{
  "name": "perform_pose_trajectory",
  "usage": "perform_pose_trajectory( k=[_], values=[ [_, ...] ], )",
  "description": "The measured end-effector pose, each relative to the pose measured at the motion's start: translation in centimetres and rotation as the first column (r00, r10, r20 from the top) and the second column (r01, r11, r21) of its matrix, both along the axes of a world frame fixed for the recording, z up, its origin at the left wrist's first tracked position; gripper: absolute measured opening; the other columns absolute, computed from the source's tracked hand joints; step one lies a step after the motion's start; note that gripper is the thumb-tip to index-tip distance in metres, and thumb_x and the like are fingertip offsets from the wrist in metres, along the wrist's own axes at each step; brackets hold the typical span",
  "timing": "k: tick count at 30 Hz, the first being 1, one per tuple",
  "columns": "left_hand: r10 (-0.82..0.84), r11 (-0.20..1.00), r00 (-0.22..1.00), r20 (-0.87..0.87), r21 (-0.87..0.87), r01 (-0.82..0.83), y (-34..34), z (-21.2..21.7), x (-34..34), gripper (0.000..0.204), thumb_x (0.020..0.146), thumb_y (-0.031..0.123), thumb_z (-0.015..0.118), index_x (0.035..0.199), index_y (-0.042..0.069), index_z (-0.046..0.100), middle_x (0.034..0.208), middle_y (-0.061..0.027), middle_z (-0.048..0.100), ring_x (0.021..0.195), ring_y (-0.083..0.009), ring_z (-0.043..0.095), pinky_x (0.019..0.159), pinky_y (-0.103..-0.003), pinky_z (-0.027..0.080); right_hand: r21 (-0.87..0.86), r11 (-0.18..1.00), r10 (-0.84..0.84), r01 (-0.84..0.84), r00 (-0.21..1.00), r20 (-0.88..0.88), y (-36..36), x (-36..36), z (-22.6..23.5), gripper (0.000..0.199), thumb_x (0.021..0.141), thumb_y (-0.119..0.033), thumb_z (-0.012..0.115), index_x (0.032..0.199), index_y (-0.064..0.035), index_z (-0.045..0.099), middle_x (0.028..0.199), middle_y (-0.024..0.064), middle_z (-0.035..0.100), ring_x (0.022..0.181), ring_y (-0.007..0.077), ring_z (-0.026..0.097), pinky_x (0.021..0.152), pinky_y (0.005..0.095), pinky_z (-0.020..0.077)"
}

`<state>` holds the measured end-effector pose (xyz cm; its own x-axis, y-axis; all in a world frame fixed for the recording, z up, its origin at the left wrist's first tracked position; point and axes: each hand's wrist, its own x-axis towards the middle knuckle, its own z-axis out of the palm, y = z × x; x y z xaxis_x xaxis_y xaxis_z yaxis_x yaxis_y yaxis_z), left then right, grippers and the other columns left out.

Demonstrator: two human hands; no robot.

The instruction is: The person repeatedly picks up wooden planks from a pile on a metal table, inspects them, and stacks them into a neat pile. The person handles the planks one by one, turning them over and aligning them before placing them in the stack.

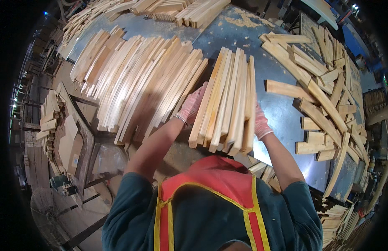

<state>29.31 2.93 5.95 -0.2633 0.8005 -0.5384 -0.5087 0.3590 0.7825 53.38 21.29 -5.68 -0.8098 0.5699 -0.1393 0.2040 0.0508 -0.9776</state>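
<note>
A bundle of several pale wooden slats (pixel 225 102) stands on edge in front of me, squeezed between both gloved hands. My left hand (pixel 191 104), in a pink knit glove, presses flat against the bundle's left side. Gripping the right side is my right hand (pixel 259 123), mostly hidden behind the outer slat. The bundle rests over the near edge of a blue-grey metal table (pixel 275 113). To its left lies a wide leaning row of similar slats (pixel 139 85).
Loose shorter boards (pixel 323 94) are scattered over the table's right side. More slat stacks (pixel 181 10) lie at the far edge. At the left, below the table, are a dark metal frame (pixel 83 138), stacked offcuts (pixel 49 121) and a floor fan (pixel 47 209).
</note>
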Motion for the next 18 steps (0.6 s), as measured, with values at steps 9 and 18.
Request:
perform_pose_trajectory(
  k=[9, 18],
  values=[
    [-0.501, 0.758, -0.243, -0.83, -0.557, 0.338, -6.0, -12.1, -3.7, 0.029, 0.098, 0.014, 0.053, 0.119, 0.003, 0.068, 0.119, -0.0153, 0.073, 0.111, -0.0345, 0.069, 0.099, -0.042, 0.056, 0.387, 0.787, 0.225, -0.48, 0.808, 0.545, -1.7, 2.4, 1.7, 0.075, 0.091, -0.015, 0.055, 0.161, 0.0031, 0.035, 0.15, 0.0306, 0.056, 0.141, 0.0406, 0.053, 0.119, 0.0408, 0.0423],
    [-0.331, 0.876, 0.835, -0.44, -0.472, 0.098, -11.4, -8.8, 0.6, 0.063, 0.103, 0.047, 0.066, 0.146, 0.002, 0.059, 0.13, -0.0094, 0.07, 0.114, -0.0182, 0.064, 0.104, -0.034, 0.051, -0.259, 0.963, 0.22, -0.071, 0.763, 0.608, -4.0, 1.5, 6.3, 0.104, 0.094, -0.059, 0.073, 0.163, 0.0049, 0.029, 0.147, 0.0311, 0.058, 0.14, 0.0359, 0.056, 0.115, 0.0373, 0.0428]
  ],
)
